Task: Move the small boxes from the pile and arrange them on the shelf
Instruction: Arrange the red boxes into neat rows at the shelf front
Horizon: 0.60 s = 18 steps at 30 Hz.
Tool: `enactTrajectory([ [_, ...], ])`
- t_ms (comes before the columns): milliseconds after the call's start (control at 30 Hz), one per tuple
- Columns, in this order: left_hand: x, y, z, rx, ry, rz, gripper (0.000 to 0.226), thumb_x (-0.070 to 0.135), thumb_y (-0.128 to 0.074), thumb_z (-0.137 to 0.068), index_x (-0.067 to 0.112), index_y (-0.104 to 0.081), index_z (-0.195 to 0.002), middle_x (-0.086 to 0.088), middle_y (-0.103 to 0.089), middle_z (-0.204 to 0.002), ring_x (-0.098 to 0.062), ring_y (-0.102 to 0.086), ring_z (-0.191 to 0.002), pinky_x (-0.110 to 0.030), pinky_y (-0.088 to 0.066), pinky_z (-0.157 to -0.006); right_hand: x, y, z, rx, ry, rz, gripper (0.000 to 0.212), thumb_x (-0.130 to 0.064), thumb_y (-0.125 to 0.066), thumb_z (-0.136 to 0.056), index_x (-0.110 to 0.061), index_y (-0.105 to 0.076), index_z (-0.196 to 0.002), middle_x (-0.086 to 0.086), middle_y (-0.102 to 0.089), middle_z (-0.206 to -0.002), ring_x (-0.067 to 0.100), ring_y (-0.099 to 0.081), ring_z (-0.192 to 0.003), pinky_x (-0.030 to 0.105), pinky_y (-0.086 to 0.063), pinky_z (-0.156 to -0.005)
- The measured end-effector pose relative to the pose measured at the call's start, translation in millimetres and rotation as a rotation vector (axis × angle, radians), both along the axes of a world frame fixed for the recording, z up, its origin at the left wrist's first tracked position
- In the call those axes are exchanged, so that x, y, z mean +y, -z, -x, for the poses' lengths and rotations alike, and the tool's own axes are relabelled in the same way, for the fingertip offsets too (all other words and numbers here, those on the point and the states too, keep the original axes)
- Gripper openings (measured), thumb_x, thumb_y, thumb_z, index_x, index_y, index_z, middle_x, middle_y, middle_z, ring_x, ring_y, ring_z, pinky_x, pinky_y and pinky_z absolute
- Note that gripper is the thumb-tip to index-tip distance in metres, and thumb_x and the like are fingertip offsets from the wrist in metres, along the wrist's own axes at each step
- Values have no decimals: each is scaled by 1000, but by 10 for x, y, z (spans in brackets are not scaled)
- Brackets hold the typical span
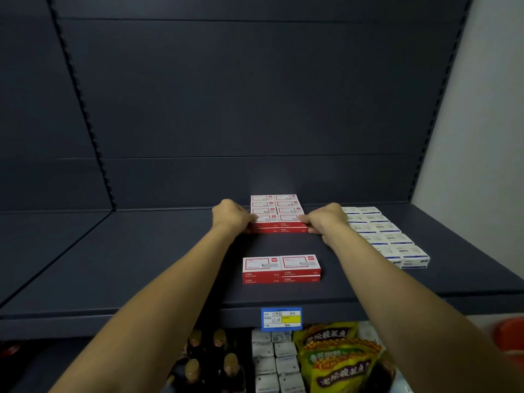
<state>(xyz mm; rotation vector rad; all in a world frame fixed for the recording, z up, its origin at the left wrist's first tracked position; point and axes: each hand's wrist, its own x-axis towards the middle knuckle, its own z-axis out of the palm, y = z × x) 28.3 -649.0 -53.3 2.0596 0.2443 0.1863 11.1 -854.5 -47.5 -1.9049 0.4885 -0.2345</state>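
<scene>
A block of small red-and-white boxes (276, 212) stands far back on the dark shelf (141, 265), two columns wide and two layers high. My left hand (231, 217) grips its front left corner and my right hand (326, 219) grips its front right corner, fingers curled against the box sides. Closer to me sits a second stack of red-and-white boxes (281, 268), two wide and two high, untouched between my forearms.
Two rows of white-and-blue boxes (382, 236) run along the shelf's right side next to my right arm. A blue and yellow price tag (281, 319) hangs on the shelf edge. Below are dark bottles (209, 361), small white boxes (275, 364) and yellow snack bags (337, 358).
</scene>
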Motion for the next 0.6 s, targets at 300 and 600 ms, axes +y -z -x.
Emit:
enactTrajectory([
  [300,-12,-39,13,58,21,32,20,16,-85,-79,4,-73,-90,-10,-75,-86,-20,-75,-66,-37,-64,-71,101,-26,89,13,56,-2,25,-18,-85,-77,-6,-68,-92,8,-72,-89,22,-72,-74,23,-46,-47],
  [600,110,-88,162,144,135,77,21,12,-82,-82,1,-70,-96,-12,-76,-88,-22,-76,-73,-36,-64,-73,80,-3,155,24,-12,-12,26,-16,-86,-76,-5,-70,-92,7,-72,-90,18,-72,-71,32,-63,-70],
])
